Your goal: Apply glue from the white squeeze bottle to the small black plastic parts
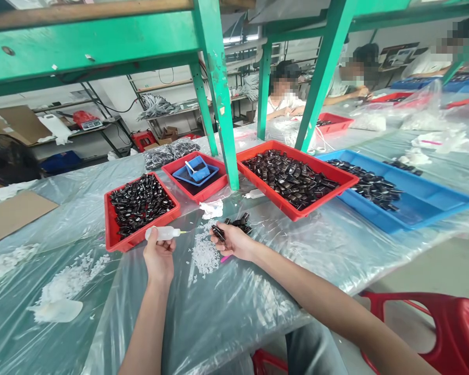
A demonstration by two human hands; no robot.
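My left hand point(159, 260) is closed round a small white squeeze bottle point(164, 233) whose thin yellowish needle tip points right. Closed on a few small black plastic parts, my right hand point(234, 240) is just to the right of that tip. More black parts point(243, 224) lie on the table behind the right hand. Beneath it spreads a heap of small white bits point(206, 255). A pink stick-like thing point(225, 258) shows partly under my right hand. Crumpled white tissue point(211, 209) lies just beyond the heap.
Red trays of black parts stand at left point(108, 224) and right point(297, 214). A blue tray point(433, 208) lies farther right. Between them, a red tray point(214, 194) holds a small blue tray point(203, 174). A green post point(222, 104) rises behind. Co-workers sit across the table.
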